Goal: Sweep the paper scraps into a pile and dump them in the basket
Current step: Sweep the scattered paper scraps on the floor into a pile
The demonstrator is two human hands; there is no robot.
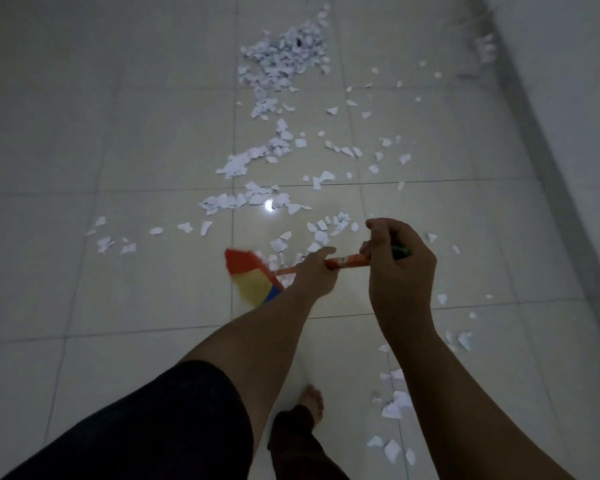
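Observation:
White paper scraps lie strewn over the pale tiled floor. A dense pile of scraps (284,60) sits far ahead, and a loose trail of scraps (257,199) runs from it toward me. More scraps (394,407) lie by my right forearm. Both hands hold a broom by its orange handle (347,261): my left hand (314,273) grips it lower down, my right hand (397,258) grips the upper end. The broom head (252,277), with red, yellow and blue bristles, is blurred just left of my left hand. No basket is in view.
A wall with a grey skirting (548,174) runs along the right side, with a few scraps near its base. My bare foot (314,401) stands on the tiles below the hands. A bright light reflection (268,204) shows on the floor.

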